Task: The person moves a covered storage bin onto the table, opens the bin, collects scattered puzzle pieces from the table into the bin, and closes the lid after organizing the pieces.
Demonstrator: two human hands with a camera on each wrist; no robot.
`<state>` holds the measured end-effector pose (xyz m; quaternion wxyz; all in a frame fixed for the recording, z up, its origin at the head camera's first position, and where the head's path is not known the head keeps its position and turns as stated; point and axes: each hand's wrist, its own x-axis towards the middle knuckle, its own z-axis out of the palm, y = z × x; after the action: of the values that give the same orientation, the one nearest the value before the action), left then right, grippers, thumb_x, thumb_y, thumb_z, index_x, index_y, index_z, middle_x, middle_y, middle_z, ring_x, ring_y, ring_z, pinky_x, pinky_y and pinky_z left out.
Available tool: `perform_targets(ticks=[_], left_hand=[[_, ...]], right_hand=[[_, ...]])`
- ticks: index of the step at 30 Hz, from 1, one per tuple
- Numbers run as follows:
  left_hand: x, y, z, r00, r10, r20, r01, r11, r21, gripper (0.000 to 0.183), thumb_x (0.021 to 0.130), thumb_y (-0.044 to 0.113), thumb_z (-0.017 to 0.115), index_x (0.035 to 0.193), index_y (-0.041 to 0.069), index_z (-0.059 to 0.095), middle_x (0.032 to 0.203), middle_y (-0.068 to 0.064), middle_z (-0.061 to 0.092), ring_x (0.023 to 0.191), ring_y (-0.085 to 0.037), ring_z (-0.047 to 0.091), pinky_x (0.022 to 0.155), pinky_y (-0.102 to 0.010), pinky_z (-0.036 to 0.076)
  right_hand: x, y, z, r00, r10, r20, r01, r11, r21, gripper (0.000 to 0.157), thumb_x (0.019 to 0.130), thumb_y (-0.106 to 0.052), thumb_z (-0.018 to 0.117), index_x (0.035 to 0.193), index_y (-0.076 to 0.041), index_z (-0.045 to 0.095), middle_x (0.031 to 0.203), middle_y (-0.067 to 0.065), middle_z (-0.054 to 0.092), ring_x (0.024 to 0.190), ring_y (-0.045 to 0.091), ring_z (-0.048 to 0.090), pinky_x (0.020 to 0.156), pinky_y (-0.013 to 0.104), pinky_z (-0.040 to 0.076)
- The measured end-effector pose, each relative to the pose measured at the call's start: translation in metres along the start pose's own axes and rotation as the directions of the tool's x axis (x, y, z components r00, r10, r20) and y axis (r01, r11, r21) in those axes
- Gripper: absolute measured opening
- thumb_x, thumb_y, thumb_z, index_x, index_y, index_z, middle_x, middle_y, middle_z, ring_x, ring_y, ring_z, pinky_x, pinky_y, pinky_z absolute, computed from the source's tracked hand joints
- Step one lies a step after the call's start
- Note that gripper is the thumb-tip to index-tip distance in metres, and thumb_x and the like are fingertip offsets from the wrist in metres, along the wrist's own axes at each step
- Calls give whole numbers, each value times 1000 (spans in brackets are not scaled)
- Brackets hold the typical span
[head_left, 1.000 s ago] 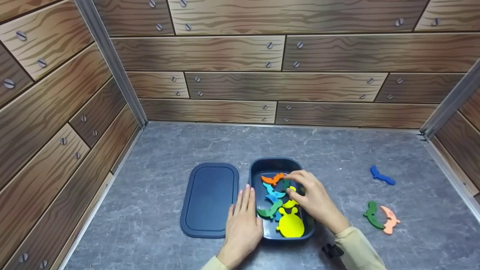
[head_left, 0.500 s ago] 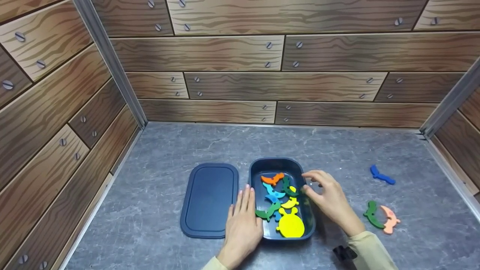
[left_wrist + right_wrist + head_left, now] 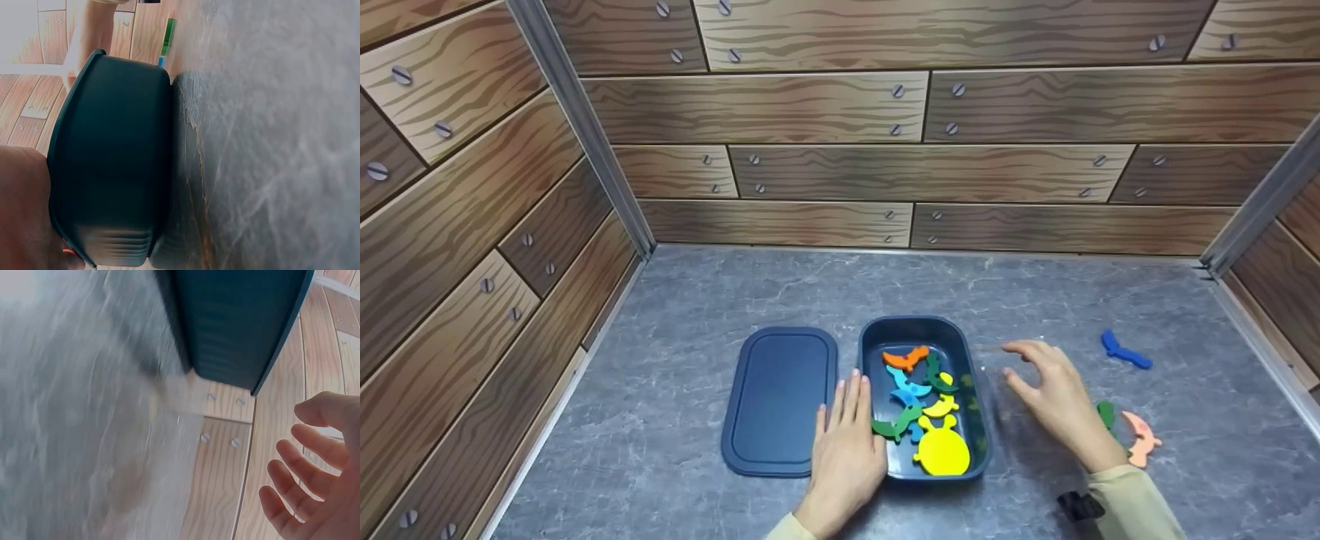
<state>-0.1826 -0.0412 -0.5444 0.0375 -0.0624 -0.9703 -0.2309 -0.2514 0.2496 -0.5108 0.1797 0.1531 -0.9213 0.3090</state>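
Box [image 3: 978,420] stood between my hands, its long axis near to far. My left hand [image 3: 849,446] lay straight-fingered against its left rim; my right hand [image 3: 1059,397], thumb and fingers apart, holding nothing, hung to its right, nearer the blue piece [image 3: 1124,354], green piece [image 3: 1105,415] and pink piece [image 3: 1141,440] farther right.

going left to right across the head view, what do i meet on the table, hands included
Lid → left hand → box → right hand → pink piece.
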Motion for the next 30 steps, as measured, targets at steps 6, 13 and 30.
perform_targets(ticks=[6, 13, 30], left_hand=[[1, 0, 0, 1000, 4, -3, -4, 1000, 6, 68, 94, 20, 46, 158, 11, 23, 164, 0, 12, 149, -23, 12, 115, -56, 15], [0, 0, 1, 1000, 1, -3, -1, 1000, 16, 68, 94, 20, 46, 158, 12, 23, 164, 1, 12, 149, -23, 12, 115, -56, 16], [0, 1, 1, 1000, 5, -9, -5, 1000, 14, 68, 93, 19, 46, 157, 11, 25, 164, 0, 14, 149, -23, 14, 114, -57, 19]], right_hand=[[-2, 13, -9, 1000, 13, -2, -13, 999, -47, 34, 88, -6, 71, 121, -4, 66, 117, 15, 62, 102, 33, 56, 82, 53, 46], [-4, 24, -15, 1000, 6, -15, -7, 997, -80, 35, 86, -6, 73, 120, -2, 66, 120, 18, 62, 105, 37, 55, 84, 56, 45], [-4, 54, -36, 982, 164, 91, -150, 978, -146, 41, 90, -10, 67, 130, 1, 59, 130, 28, 53, 116, 48, 46, 90, 65, 39]])
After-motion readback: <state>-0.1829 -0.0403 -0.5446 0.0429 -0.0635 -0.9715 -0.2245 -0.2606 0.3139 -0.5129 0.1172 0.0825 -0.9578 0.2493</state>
